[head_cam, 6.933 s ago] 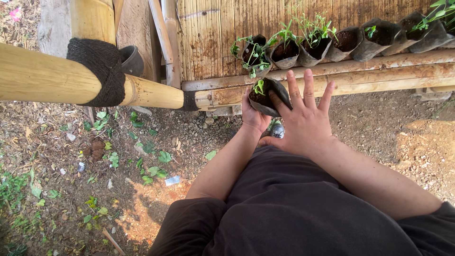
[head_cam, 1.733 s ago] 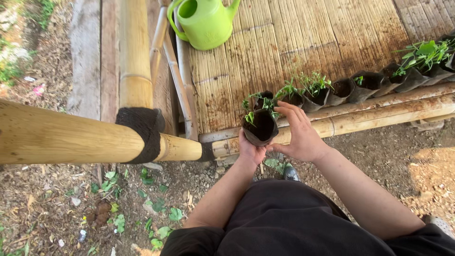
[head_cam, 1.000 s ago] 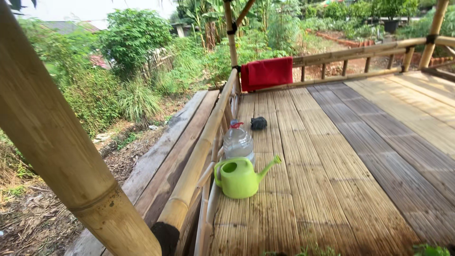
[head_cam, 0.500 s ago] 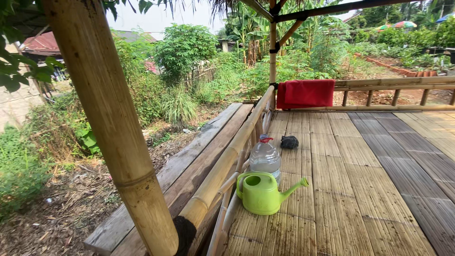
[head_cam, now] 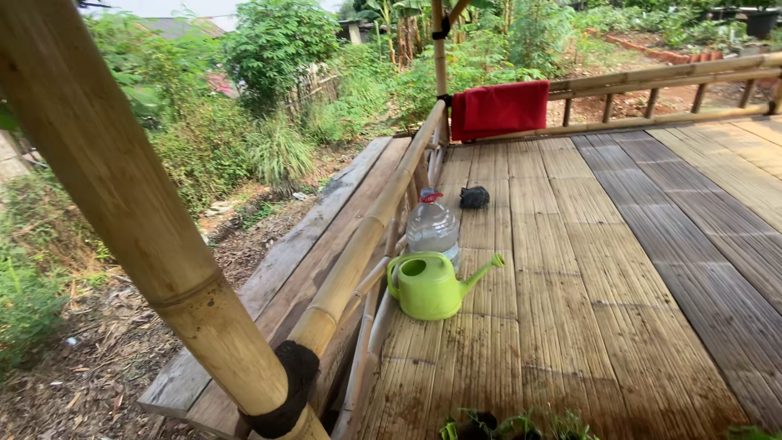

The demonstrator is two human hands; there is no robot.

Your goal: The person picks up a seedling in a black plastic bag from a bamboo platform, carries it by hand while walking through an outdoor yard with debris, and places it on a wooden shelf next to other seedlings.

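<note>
- Outdoors, on a raised bamboo-slat deck [head_cam: 619,269], a lime-green plastic watering can [head_cam: 430,285] stands upright near the left edge, its spout pointing right across the slats
- Just behind the can, and seemingly touching it, a clear plastic water jug [head_cam: 432,226] with a red cap stands upright beside the low bamboo rail [head_cam: 371,236]
- Neither of the person's hands appears in the head view, so whether they are spread, closed or gripping anything cannot be told
- A small dark crumpled object [head_cam: 474,196] lies on the slats beyond the jug, apart from it; what it is cannot be made out
- A red cloth [head_cam: 500,109] hangs draped over the far horizontal rail, next to an upright bamboo post [head_cam: 441,57]
- A thick bamboo pole [head_cam: 130,212] slants across the left foreground, bound with a black wrap [head_cam: 285,391] where it meets the low rail
- Green seedling tops [head_cam: 505,424] show at the bottom edge of the frame, close to the viewer and well apart from the watering can
- Weathered wooden planks [head_cam: 285,277] run along the outside of the rail, above bare soil strewn with dry leaves [head_cam: 90,358]
- Dense green shrubs [head_cam: 277,49] and garden beds fill the background beyond the deck
</note>
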